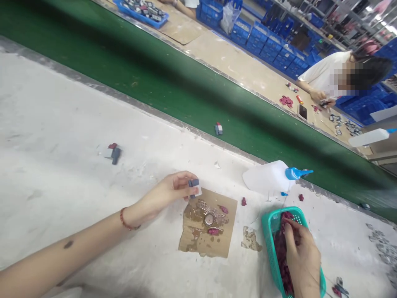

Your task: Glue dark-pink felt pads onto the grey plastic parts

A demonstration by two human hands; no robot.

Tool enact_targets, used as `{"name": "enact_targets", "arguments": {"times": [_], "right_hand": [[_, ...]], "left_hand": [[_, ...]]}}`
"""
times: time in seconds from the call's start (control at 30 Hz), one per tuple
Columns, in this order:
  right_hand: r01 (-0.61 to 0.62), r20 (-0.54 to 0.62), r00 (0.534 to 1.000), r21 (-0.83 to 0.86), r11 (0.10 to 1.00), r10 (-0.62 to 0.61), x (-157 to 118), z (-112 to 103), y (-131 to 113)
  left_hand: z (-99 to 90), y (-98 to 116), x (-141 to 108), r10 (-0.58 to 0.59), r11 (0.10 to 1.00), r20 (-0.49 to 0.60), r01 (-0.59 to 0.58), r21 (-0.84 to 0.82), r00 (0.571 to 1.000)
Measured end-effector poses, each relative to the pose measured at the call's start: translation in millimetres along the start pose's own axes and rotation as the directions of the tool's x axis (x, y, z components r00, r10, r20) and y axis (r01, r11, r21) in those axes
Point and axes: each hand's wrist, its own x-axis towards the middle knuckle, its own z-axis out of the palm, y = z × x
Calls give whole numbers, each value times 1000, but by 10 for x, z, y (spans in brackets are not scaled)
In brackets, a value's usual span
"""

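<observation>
While a blue-grey block point(194, 182) is being pinched by the left hand point(167, 191), red pieces point(281, 252) are being touched by the right hand point(303, 258), finger closure unclear; fine separation is seemingly being required.

no readable text, labels or numbers

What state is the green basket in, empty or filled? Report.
At least partly filled: dark red pieces lie in the basket, by the right hand.

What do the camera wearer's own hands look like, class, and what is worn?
The left hand is ungloved, with a thin reddish bracelet around the wrist and no sleeve on the visible forearm. The right hand is ungloved too; no ring shows.
</observation>
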Motion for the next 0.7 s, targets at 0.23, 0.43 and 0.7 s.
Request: {"name": "enact_targets", "arguments": {"times": [0.23, 0.43, 0.7], "right_hand": [[234, 289, 887, 389, 891, -360, -331, 227, -831], [486, 352, 687, 427, 763, -635, -375, 635, -1093], [751, 314, 557, 205, 628, -769, -379, 797, -995]], "left_hand": [[101, -272, -144, -122, 981, 143, 142, -133, 982], [146, -483, -139, -79, 986, 121, 95, -135, 990], [208, -563, -180, 56, 981, 192, -18, -193, 980]]}}
